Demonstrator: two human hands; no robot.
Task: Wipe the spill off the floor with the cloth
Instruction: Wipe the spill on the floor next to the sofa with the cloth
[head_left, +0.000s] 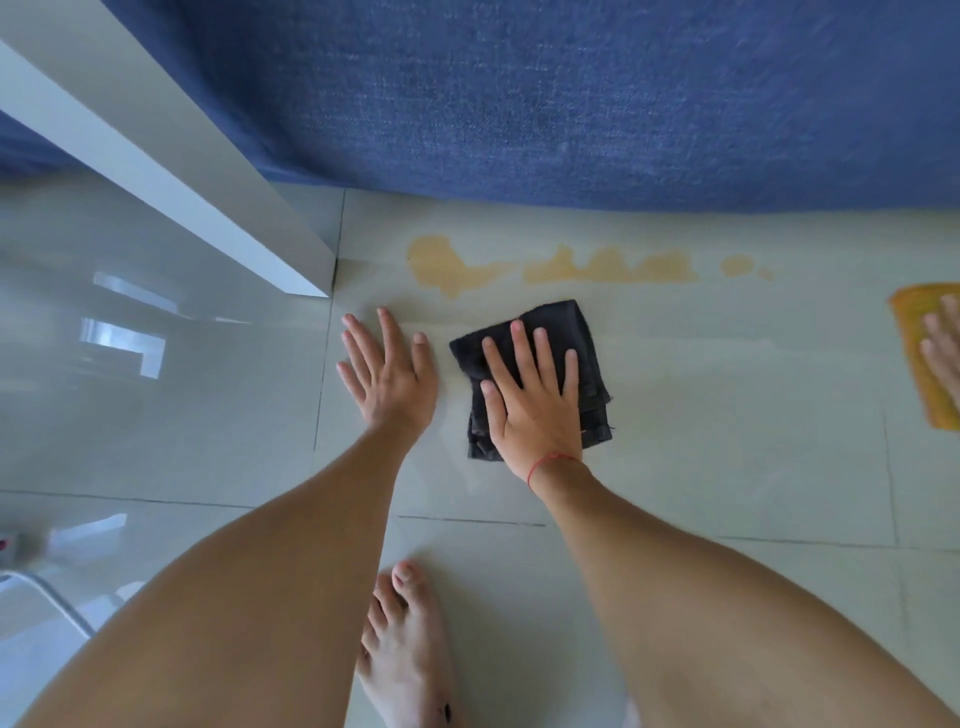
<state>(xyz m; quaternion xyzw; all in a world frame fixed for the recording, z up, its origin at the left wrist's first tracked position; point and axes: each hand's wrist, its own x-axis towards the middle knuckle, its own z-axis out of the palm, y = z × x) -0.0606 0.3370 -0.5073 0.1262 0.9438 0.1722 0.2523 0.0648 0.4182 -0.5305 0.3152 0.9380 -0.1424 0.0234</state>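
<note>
A folded black cloth (576, 332) lies on the pale floor tiles (727, 415). My right hand (535, 395) presses flat on it with fingers spread. My left hand (387, 371) rests flat on the bare tile just left of the cloth, fingers apart, holding nothing. A yellowish spill (550, 265) stretches as a streak across the tile just beyond the cloth, with small separate drops (735, 265) at its right end. The cloth's far edge sits a little short of the spill.
A blue rug (571, 104) borders the floor right behind the spill. A white furniture edge (171, 171) runs diagonally at the left. Another person's hand (943, 348) presses an orange cloth (919, 364) at the right edge. My bare foot (405, 644) is below.
</note>
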